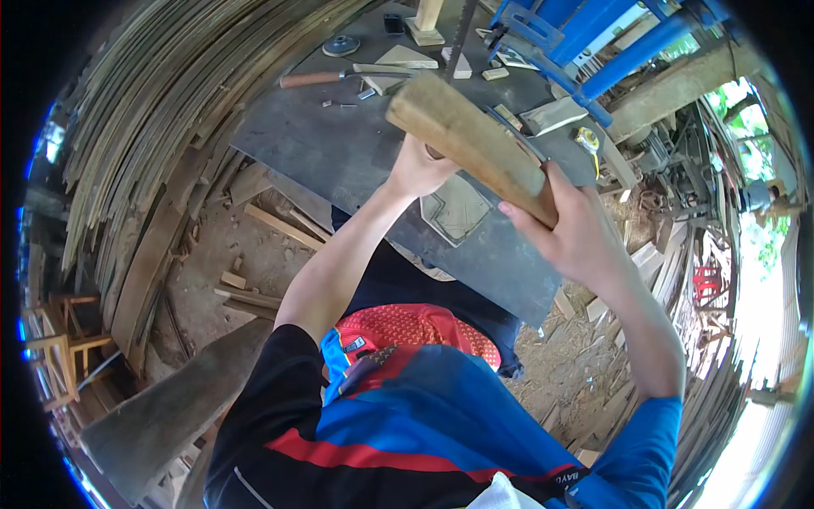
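Both hands hold a thick, worn wooden block point(475, 140) raised at a slant above a dark metal table point(356, 161). My left hand point(421, 167) grips it from below near its far left end, its fingers mostly hidden behind the wood. At the near right end, my right hand point(577, 225) is closed around it, thumb on the near side. Under the block lies a flat angular wood piece point(455, 212) with dark lines drawn on it. A tool with a wooden handle point(312, 79) and a long thin metal part rests on the table's far left.
Behind the block stand a thin upright blade point(460, 34) and a blue machine frame point(593, 51). Wood offcuts point(409, 58), a round dark disc point(341, 45) and a yellow tape measure point(587, 140) lie on the table. Stacked boards point(153, 127) rise at left; scraps litter the floor.
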The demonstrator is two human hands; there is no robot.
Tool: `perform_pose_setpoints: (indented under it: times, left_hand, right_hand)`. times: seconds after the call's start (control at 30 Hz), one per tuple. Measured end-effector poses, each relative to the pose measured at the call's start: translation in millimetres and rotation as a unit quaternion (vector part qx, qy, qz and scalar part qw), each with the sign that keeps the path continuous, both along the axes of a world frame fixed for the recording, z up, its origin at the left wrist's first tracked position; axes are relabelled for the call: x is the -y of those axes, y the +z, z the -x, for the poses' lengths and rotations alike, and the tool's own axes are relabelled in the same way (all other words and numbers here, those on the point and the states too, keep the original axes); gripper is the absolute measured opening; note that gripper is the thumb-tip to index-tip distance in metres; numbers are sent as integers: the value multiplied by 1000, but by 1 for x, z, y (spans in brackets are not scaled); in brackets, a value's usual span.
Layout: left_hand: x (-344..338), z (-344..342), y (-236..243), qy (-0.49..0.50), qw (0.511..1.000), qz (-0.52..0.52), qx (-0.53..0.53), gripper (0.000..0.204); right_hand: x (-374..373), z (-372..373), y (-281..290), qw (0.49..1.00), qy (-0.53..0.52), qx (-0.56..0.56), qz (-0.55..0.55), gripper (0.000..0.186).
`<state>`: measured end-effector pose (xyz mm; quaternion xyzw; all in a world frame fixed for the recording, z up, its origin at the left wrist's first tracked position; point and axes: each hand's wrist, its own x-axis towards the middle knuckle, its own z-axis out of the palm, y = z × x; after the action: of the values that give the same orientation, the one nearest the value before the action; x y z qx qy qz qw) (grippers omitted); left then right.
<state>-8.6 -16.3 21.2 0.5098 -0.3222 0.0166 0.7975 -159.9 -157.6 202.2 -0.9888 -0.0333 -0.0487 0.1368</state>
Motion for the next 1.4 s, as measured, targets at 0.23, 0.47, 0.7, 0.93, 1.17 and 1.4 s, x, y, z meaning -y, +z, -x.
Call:
perform_pose_setpoints:
  times: [0.23, 0.47, 0.7, 0.93, 1.17, 1.4]
  left_hand:
    - [-12, -7, -4, -35, 994, -105, -3, 16]
    - [-13, -2, -1, -17, 994, -96, -40, 31]
    - [-10, 0, -1, -4, 996, -83, -22, 17]
    - [-11, 1, -4, -30, 996, -57, -55, 25]
    - [-8, 0, -3, -9, 996, -81, -36, 24]
    - [-6, -8, -18, -28, 998, -29, -55, 23]
  right_hand:
    - [-11, 5, 8, 995, -6, 76, -69, 39]
    - [-13, 4, 31, 981, -2, 92, -169, 47]
    - [-12, 8, 46, 952, -18, 175, -252, 53]
    - [9, -4, -31, 995, 30, 70, -70, 44]
    - [-2, 17, 17, 931, -27, 128, -340, 49]
    - [-12, -8, -14, 979, 96, 115, -141, 38]
